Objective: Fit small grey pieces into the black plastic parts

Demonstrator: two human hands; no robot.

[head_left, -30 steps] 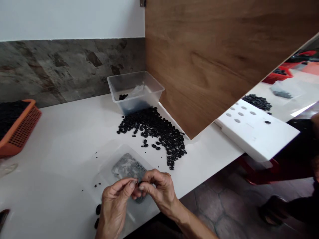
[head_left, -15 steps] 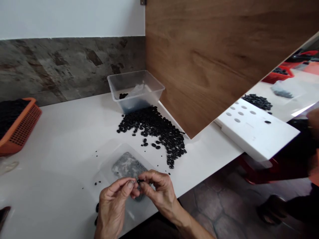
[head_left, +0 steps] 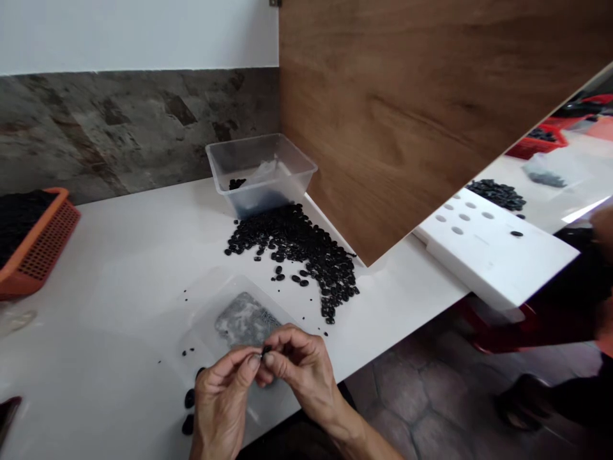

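Note:
In the head view, my right hand is closed in a pinch on a small black piece. My left hand pinches right beside it, fingertips meeting the right hand's; what sits between its thumb and finger is too small to make out. Both hands are over the near end of a shallow translucent tray with a mass of tiny grey bits in it. Close to my left wrist lie a few larger black pieces, partly hidden by the hand.
A heap of black oval pieces spreads before a clear plastic bin. An orange basket of black parts stands left. A wooden panel slants down at right, near a white board with holes. Another person's arm shows far right.
My left hand has shifted slightly right, and the fingertips of both hands have come together at the black piece. More of the black pieces beside my left wrist now shows.

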